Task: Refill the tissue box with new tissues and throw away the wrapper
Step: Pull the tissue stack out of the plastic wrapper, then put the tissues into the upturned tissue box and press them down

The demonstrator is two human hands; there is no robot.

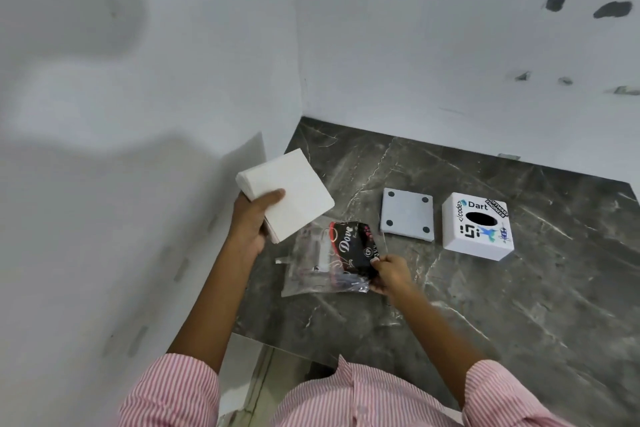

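Nearest the camera, two striped sleeves point(346, 399) frame the view, with both forearms reaching out over a dark marbled counter point(519, 322). The right hand point(389, 274) is pinched shut on the edge of the wrapper point(332, 260), a crumpled clear plastic bag with a black printed band, which seems to hang just above or rest lightly on the counter; which of the two is hard to tell. It looks empty, thin and slippery, so it should weigh almost nothing and will crush into a ball easily; a pinch anywhere on it will do. A little further out, the left hand point(252, 219) is closed around a stack of tissues point(287, 194), thumb on top and fingers beneath, held up in the air beside the left wall point(138, 184). The stack is soft and loose, likely to fan apart or sag if gripped at one corner only, so a hold across its thickness near the middle suits it best. Beyond the hands lie the flat base plate point(408, 215) of the box, feet upward, and just beside it on the right the tissue box point(476, 227), its oval slot facing up. Judging by that, the box must be turned over before filling. No bin is in view.
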